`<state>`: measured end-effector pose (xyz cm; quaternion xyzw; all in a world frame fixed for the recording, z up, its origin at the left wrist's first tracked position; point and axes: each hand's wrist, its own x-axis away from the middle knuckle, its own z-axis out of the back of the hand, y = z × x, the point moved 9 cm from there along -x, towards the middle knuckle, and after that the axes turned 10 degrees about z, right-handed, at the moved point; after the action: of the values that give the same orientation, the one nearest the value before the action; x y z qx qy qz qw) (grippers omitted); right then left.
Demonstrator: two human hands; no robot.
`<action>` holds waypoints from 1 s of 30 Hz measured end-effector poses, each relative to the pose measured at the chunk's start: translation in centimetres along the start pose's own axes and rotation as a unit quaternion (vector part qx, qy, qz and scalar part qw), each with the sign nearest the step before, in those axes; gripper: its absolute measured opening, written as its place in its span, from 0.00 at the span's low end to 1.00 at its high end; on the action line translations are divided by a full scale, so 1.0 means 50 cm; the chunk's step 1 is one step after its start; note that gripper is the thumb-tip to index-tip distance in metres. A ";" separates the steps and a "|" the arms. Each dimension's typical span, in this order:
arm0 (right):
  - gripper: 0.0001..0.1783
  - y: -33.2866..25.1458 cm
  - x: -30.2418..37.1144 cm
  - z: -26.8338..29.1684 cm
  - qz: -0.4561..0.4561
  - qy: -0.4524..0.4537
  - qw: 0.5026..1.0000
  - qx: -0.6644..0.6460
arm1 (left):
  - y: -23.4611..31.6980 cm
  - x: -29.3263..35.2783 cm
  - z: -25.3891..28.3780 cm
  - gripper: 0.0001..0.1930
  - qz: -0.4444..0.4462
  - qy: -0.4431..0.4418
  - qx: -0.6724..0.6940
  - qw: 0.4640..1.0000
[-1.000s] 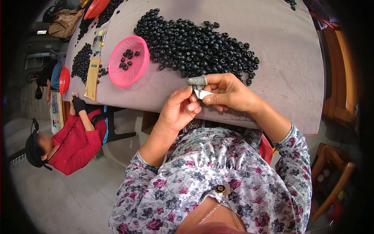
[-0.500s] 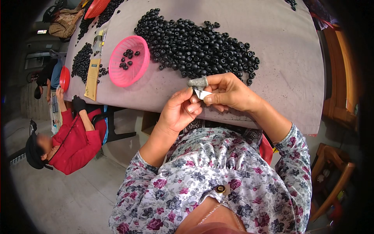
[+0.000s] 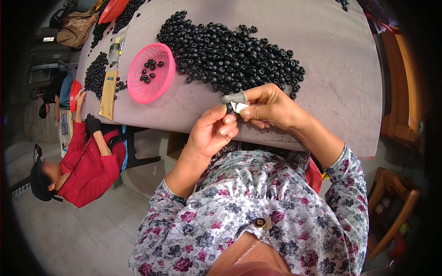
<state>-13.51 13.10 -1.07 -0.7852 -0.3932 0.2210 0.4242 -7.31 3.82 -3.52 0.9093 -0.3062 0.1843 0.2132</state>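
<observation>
So the left hand point(image 3: 212, 131) has its thumb and fingers clamped on a small black bead point(image 3: 229, 109), and right up by it the right hand point(image 3: 278, 110) is pinching a pointed white bit point(image 3: 241, 106), can't really tell what that is. There's a gray finger cover point(image 3: 235, 97) on the right index finger. Just past the grip is a big pile of black beads point(image 3: 230, 60) on a grayish tablecloth point(image 3: 336, 69). Left of the grip there's a pink basket point(image 3: 160, 86) with some beads inside, then a tan packet point(image 3: 108, 94). Farther left, a co-worker point(image 3: 92, 179) in red has one hand at a red bowl point(image 3: 73, 95).
</observation>
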 end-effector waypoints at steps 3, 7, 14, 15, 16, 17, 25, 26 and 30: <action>0.12 0.002 -0.003 0.000 -0.002 0.001 1.000 0.001 | 0.020 0.013 0.005 0.15 -0.042 0.049 -0.067 0.996; 0.09 -0.004 -0.008 0.004 0.015 0.020 1.000 0.009 | 0.182 0.100 0.000 0.06 -0.259 0.157 -0.354 0.885; 0.07 -0.009 -0.009 -0.012 0.018 0.000 1.000 0.015 | 0.438 0.250 -0.028 0.08 -0.388 0.457 -0.663 0.449; 0.07 -0.011 -0.010 -0.006 0.017 0.010 1.000 0.017 | 0.438 0.234 -0.030 0.08 -0.379 0.467 -0.702 0.382; 0.07 -0.013 -0.010 -0.004 0.015 0.019 1.000 0.016 | 0.416 0.221 -0.027 0.08 -0.365 0.468 -0.708 0.383; 0.08 -0.013 -0.008 -0.001 0.013 0.028 0.999 0.015 | 0.375 0.191 -0.050 0.08 -0.392 0.420 -0.729 0.371; 0.04 -0.001 -0.004 -0.008 -0.006 -0.005 1.000 0.029 | 0.282 0.079 -0.048 0.07 -0.374 0.370 -0.793 0.309; 0.04 -0.003 -0.004 -0.007 -0.004 -0.005 0.999 0.031 | 0.286 0.074 -0.041 0.07 -0.356 0.371 -0.791 0.330; 0.04 -0.007 -0.003 -0.013 -0.005 0.002 1.000 0.029 | 0.283 0.070 -0.021 0.08 -0.312 0.366 -0.778 0.403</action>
<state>-13.33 12.76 -0.43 -0.7709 -0.3896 0.2289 0.4489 -13.90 -7.55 2.87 0.2286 0.0952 0.1026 0.9634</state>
